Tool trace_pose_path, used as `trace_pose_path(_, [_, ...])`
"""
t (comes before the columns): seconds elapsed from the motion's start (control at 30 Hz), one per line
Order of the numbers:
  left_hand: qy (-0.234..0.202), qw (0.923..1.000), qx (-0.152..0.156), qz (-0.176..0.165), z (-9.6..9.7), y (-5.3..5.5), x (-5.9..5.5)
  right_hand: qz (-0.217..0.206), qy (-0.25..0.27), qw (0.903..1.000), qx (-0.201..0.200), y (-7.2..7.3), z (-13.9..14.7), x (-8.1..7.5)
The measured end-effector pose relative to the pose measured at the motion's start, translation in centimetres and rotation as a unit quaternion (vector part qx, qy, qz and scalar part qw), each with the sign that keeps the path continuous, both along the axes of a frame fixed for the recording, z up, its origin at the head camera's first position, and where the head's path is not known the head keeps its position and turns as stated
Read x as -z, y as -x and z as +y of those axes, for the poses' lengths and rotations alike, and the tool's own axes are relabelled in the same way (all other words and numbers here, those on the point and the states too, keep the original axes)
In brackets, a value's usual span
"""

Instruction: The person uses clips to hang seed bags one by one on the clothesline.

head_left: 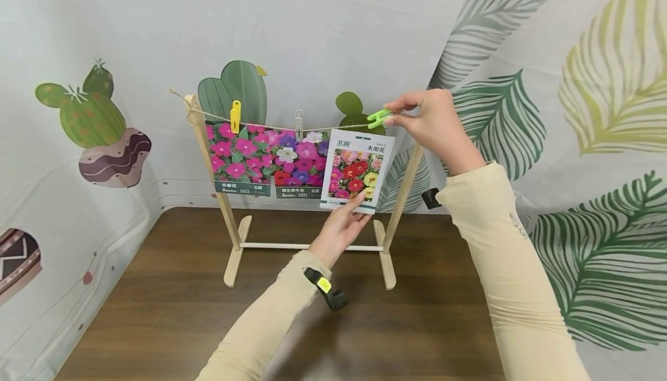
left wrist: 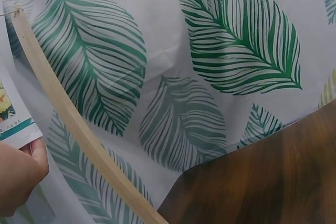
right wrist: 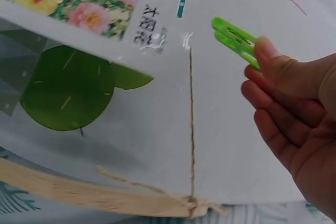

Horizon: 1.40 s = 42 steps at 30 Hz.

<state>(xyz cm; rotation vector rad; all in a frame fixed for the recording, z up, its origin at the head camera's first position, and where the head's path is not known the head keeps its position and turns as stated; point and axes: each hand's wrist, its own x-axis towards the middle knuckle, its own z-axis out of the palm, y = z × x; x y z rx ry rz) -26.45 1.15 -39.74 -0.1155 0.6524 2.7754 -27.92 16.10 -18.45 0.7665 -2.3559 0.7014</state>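
A white seed packet printed with flowers is pinched at its lower edge by my left hand, its top in front of the string. Between thumb and forefinger my right hand holds a green clothespin, just above the packet's top right corner. In the right wrist view the green clothespin stands apart from both packet and string. Left of the packet, two more seed packets with flower pictures hang on the string, one under a yellow clothespin, the other under a grey clothespin.
The string is tied between the posts of a wooden rack with flat feet, standing on a brown table. Behind it hangs a pale cloth printed with cacti and leaves.
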Motion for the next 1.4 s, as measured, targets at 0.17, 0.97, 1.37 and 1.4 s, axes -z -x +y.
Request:
trace_pose_path(0.17, [0.001,0.9999,-0.003,-0.009,0.4,0.6,-0.2,-0.012,-0.042,0.9989,-0.016,0.5,-0.9,-0.9])
trace_pose_path(0.97, [-0.01,0.9996,-0.011,-0.023,1.6,1.9,-0.3,-0.076,-0.119,0.99,-0.005,1.2,-2.1,-2.8])
trace_pose_path(1.37, [-0.017,0.999,-0.016,-0.038,2.0,2.0,-0.4,-0.114,-0.168,0.9791,-0.01,1.9,-3.3,-2.7])
trace_pose_path(1.4, [-0.015,0.9991,-0.014,-0.038,2.0,2.0,-0.4,-0.117,-0.17,0.9784,-0.01,2.0,-3.4,-2.7])
